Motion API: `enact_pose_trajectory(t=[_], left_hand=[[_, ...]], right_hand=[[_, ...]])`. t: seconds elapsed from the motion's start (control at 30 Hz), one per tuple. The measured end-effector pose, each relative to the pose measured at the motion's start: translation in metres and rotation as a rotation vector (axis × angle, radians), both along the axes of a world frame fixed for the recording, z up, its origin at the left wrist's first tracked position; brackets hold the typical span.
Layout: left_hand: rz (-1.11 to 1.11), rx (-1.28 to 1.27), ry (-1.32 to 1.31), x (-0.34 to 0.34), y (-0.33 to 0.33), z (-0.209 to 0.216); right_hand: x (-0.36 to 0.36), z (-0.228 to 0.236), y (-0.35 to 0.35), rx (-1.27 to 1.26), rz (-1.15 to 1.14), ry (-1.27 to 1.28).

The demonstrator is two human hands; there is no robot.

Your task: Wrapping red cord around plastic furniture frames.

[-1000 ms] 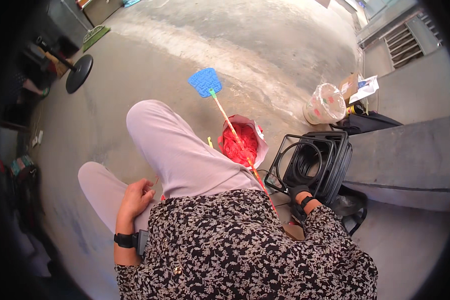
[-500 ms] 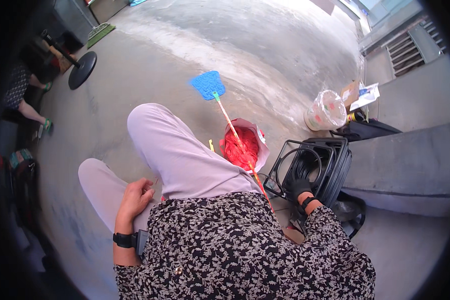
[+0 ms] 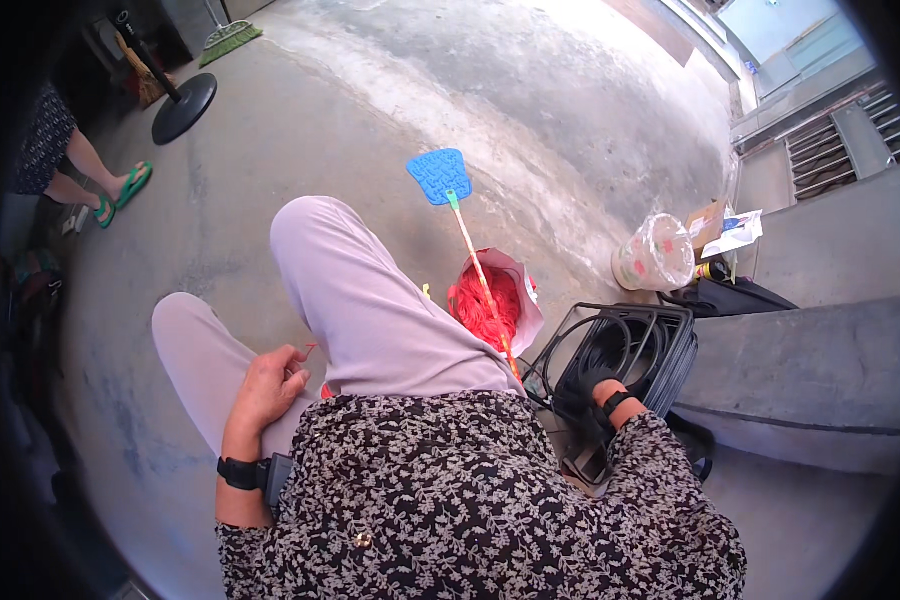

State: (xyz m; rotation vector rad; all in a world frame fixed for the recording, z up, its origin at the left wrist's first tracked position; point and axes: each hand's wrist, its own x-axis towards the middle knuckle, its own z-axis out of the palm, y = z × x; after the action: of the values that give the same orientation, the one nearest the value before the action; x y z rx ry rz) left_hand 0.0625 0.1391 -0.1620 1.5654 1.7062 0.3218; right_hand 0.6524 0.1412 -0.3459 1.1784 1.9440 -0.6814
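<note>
My left hand (image 3: 273,386) rests over my left thigh, its fingers curled closed, with a thin red strand (image 3: 312,348) at the fingertips. On the right, my right hand (image 3: 587,388), in a black glove, reaches to a stack of black square frames (image 3: 682,345) with round openings. Blur and black on black hide what its fingers do. Between my right leg and the frames stands a pale bag (image 3: 528,318) holding a red stringy bundle (image 3: 482,305). A blue fly swatter (image 3: 440,177) lies across it, its long handle running back toward my lap.
A clear plastic bucket (image 3: 654,253) and cardboard (image 3: 705,225) stand beside a grey concrete ledge (image 3: 810,350) on the right. At the far left are another person's feet in green flip-flops (image 3: 132,185), a black round-based stand (image 3: 184,108) and a green broom (image 3: 231,40).
My right gloved hand has shifted slightly left and down at the frames. The red strand at my left fingertips shows more clearly. The view has shifted, and more of the other person's feet is visible.
</note>
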Motion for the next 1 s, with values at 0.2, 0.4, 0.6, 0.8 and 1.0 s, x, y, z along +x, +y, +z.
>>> enact_pose_trajectory(t=[0.2,0.4,0.6,0.8,1.0], left_hand=[[-0.018,-0.006,0.011,0.000,0.003,-0.003],[-0.001,0.016,-0.010,0.002,-0.002,0.002],[0.045,0.064,-0.045,0.000,-0.005,0.012],[0.393,0.177,-0.270,0.004,-0.019,0.057],[0.675,0.758,-0.270,0.002,-0.067,0.163]], right_hand=[[-0.055,0.064,0.046,0.001,0.013,-0.117],[-0.073,0.143,0.103,0.305,-0.130,-0.148],[-0.096,0.216,0.128,0.673,-0.333,-0.171],[-0.209,0.292,0.104,0.754,-0.258,0.744],[-0.309,0.284,0.096,0.382,0.474,1.083]])
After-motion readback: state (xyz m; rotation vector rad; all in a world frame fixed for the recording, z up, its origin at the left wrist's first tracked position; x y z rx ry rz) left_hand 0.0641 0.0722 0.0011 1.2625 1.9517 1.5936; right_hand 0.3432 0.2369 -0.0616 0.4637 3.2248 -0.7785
